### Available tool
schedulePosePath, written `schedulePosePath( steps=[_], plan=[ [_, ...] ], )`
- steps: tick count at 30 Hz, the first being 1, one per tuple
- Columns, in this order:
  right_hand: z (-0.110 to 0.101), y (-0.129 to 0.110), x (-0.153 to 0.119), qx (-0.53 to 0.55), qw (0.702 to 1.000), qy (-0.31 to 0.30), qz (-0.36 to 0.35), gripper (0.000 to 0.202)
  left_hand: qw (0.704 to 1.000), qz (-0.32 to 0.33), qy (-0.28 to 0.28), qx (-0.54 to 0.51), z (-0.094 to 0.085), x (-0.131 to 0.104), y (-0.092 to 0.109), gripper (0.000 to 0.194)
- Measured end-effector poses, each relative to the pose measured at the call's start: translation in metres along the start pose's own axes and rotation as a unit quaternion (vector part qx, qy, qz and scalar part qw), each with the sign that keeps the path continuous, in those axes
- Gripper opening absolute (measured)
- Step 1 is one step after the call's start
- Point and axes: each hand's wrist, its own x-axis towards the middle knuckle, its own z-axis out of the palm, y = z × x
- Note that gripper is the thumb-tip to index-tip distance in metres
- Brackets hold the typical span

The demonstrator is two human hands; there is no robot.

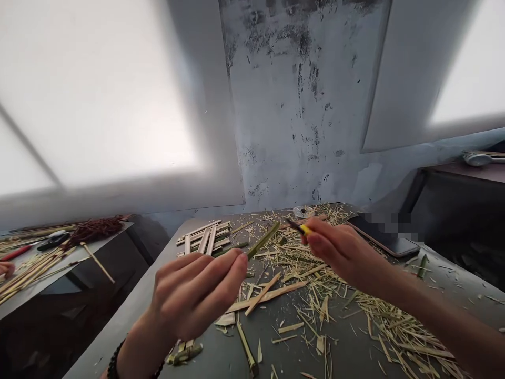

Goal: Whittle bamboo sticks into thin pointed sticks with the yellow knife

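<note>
My left hand (pixel 199 292) pinches a green bamboo strip (pixel 265 239), which points up and away from the fingertips. To its right, my right hand (pixel 341 250) grips a yellow-handled knife (pixel 303 229) with a dark blade aimed left at the strip's far end. A small gap seems to lie between blade and strip. Beneath both hands, the grey table (pixel 221 363) bears many thin shavings (pixel 307 252) and a few longer wood slivers (pixel 272 296).
Cut bamboo slats (pixel 205 237) are stacked at the table's back left. A phone (pixel 382 235) lies at the back right, near a clear tape roll (pixel 304 211). On the left side table (pixel 100 239) are long sticks, dark red fibre (pixel 97 231) and another person's fingers.
</note>
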Motion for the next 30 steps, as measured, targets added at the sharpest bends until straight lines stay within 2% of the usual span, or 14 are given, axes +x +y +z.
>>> schedulePosePath(
  steps=[2,4,6,8,11,16,17,18,21,23,26,28,30],
  plan=[
    [0.004,-0.016,-0.007,0.009,0.999,-0.039,-0.037,0.056,1.000,-0.004,0.008,-0.009,0.000,-0.001,0.001,0.021],
    [0.009,-0.024,-0.011,-0.003,0.996,-0.066,-0.064,0.054,1.000,-0.009,-0.019,-0.016,-0.006,0.000,0.005,0.020],
    [0.015,-0.026,-0.010,-0.022,0.994,-0.076,-0.076,0.057,0.997,-0.029,-0.073,-0.015,-0.014,0.002,0.011,0.020],
    [0.020,-0.022,-0.008,-0.035,0.994,-0.072,-0.068,0.062,0.995,-0.027,-0.093,-0.012,-0.017,0.003,0.014,0.020],
    [0.028,0.001,0.002,-0.062,0.996,-0.051,-0.034,0.068,0.997,-0.006,-0.077,0.001,-0.017,0.004,0.018,0.019],
    [0.025,0.061,0.025,-0.104,0.991,0.012,0.078,0.066,0.997,-0.052,-0.044,-0.033,-0.023,0.007,0.027,0.018],
    [0.021,0.067,0.028,-0.103,0.991,0.019,0.086,0.064,0.997,-0.045,-0.047,-0.032,-0.025,0.009,0.027,0.021],
    [0.017,0.069,0.029,-0.097,0.991,0.025,0.086,0.062,0.996,-0.041,-0.075,-0.025,-0.026,0.010,0.026,0.024],
    [0.004,0.051,0.023,-0.062,0.996,0.042,0.053,0.059,0.990,-0.041,-0.132,-0.004,-0.023,0.011,0.018,0.026],
    [0.000,0.026,0.014,-0.031,0.999,0.037,0.020,0.060,0.995,-0.022,-0.100,-0.003,-0.017,0.010,0.010,0.022],
    [0.003,-0.006,0.001,0.009,1.000,-0.011,-0.027,0.061,0.999,0.009,-0.045,-0.013,-0.009,0.007,0.001,0.018],
    [0.010,-0.015,-0.004,0.025,0.998,-0.040,-0.043,0.058,0.998,-0.001,-0.062,-0.020,-0.010,0.005,0.003,0.019],
    [0.018,-0.012,-0.002,0.035,0.998,-0.042,-0.037,0.057,0.995,-0.022,-0.092,-0.027,-0.014,0.005,0.010,0.021]
  ],
)
